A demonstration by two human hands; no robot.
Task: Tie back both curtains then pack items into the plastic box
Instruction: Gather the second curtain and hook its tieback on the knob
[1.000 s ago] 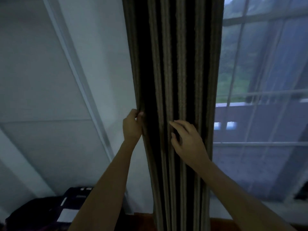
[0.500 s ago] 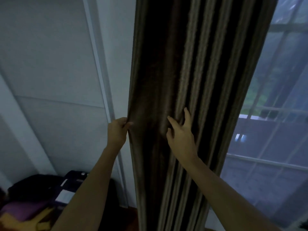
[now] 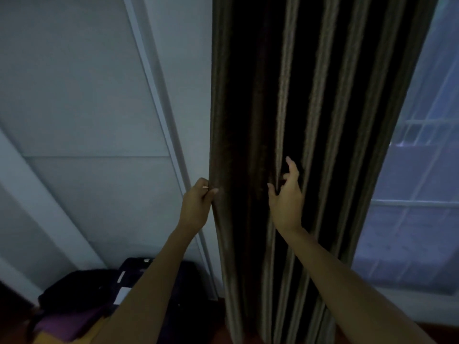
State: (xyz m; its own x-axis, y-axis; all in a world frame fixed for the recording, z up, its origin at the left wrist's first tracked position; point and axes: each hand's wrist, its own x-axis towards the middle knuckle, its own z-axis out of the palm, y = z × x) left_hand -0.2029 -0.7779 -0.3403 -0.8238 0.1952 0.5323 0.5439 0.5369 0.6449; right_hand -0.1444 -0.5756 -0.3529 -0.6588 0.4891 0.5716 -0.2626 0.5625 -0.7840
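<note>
Two hands work the curtain (image 3: 310, 145), which hangs bunched beside the window (image 3: 417, 219). L hand (image 3: 196, 207) pinches its wall-side edge; R hand (image 3: 285, 202) is spread wide on the front pleats, gripping nothing. Recommended: sweep R around the far edge, compress evenly, then tie.

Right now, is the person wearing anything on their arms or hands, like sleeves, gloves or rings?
No gloves and no sleeves show. The left hand and right hand are bare, and both forearms are uncovered right down to the bottom edge of the picture. No watch or bracelet shows at either wrist. The light is too dim to be sure about rings.
</note>
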